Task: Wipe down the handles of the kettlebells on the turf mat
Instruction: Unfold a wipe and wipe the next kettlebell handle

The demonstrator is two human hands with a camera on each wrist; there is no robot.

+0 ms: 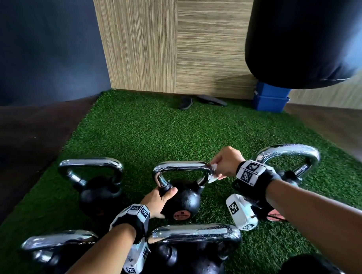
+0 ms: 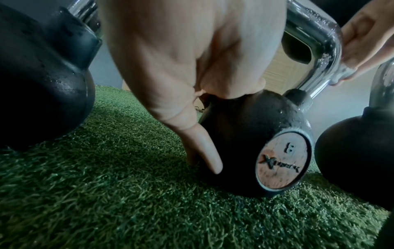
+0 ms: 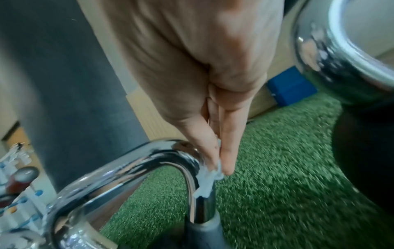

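Chrome, wet-looking and beaded with droplets, made up the handle [image 1: 182, 166] of the middle kettlebell [image 1: 183, 200], which stood upright on the turf mat [image 1: 155, 127]. The right hand [image 1: 228, 163] pinched a small crumpled white wipe [image 1: 213, 173] against the handle's right bend, thumb and fingers closed on it. The left hand [image 1: 159, 202] curled round the black body at the foot of the handle's left leg, steadying it. By its look the bell was heavy and rigid and would not shift easily; the slick chrome probably gave poor purchase, so the rough cast body seemed the better place to hold. The wipe looked thin and likely to tear. Four more kettlebells stood around it: one on the left [image 1: 96, 193], one on the right [image 1: 289, 163], two nearer [image 1: 195, 249] [image 1: 57, 249]
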